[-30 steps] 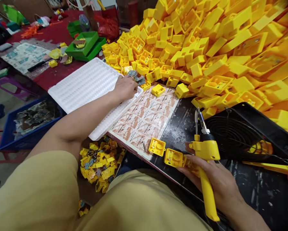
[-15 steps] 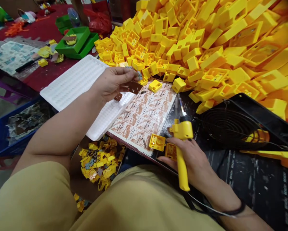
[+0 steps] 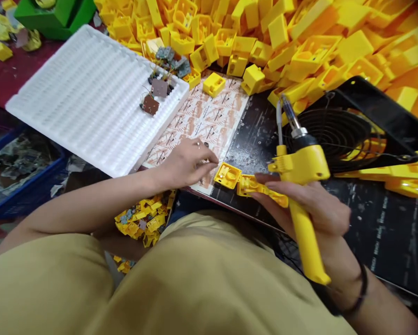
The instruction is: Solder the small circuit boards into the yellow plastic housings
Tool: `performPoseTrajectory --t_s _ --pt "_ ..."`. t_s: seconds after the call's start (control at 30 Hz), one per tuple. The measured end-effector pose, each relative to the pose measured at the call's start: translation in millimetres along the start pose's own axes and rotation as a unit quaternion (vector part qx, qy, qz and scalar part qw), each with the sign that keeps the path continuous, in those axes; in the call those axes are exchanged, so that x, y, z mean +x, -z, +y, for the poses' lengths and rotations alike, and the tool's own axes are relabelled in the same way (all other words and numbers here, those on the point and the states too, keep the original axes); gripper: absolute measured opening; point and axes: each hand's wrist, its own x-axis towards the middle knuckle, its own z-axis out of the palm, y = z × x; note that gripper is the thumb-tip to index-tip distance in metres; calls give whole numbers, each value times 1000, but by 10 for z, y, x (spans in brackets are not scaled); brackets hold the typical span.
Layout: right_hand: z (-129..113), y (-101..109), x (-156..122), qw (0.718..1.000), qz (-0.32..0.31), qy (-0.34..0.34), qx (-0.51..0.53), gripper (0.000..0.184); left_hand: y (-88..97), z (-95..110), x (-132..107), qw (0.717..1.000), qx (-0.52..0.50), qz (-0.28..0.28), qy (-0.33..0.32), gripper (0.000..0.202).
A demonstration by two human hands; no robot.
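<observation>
My right hand (image 3: 317, 214) is wrapped round the handle of a yellow soldering gun (image 3: 301, 186), tip pointing up and away; its fingertips also rest on a yellow plastic housing (image 3: 261, 186). My left hand (image 3: 186, 163) lies on the printed sheet (image 3: 209, 116), fingers pinched together beside an open yellow housing (image 3: 227, 175); what they pinch is too small to see. Two small brown circuit boards (image 3: 155, 95) lie on the white foam tray (image 3: 90, 97).
A huge heap of yellow housings (image 3: 300, 37) fills the back and right. A black fan (image 3: 341, 135) sits on the dark work board. A blue crate (image 3: 16, 186) stands at left, yellow scraps (image 3: 142, 223) lie below, and green trays (image 3: 55, 14) are far left.
My left hand came down from above the white tray to the printed sheet near the open housing. Brown boards now lie on the tray. The soldering gun shifted right.
</observation>
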Motion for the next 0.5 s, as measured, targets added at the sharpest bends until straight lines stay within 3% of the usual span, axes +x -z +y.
performPoseTrajectory --t_s 0.13,0.3,0.4,0.5 --pt "12 166 -68 1000 11 2 -3 27 -153 4 -113 997 47 -58 25 13" --pt "48 217 -88 999 2 32 13 25 -113 37 -40 990 42 -111 73 11" --pt "64 235 -113 999 -6 35 5 24 -67 31 -23 989 29 -131 60 14" --pt "72 270 -156 999 -30 -5 13 16 -24 -1 -45 989 16 -144 33 17"
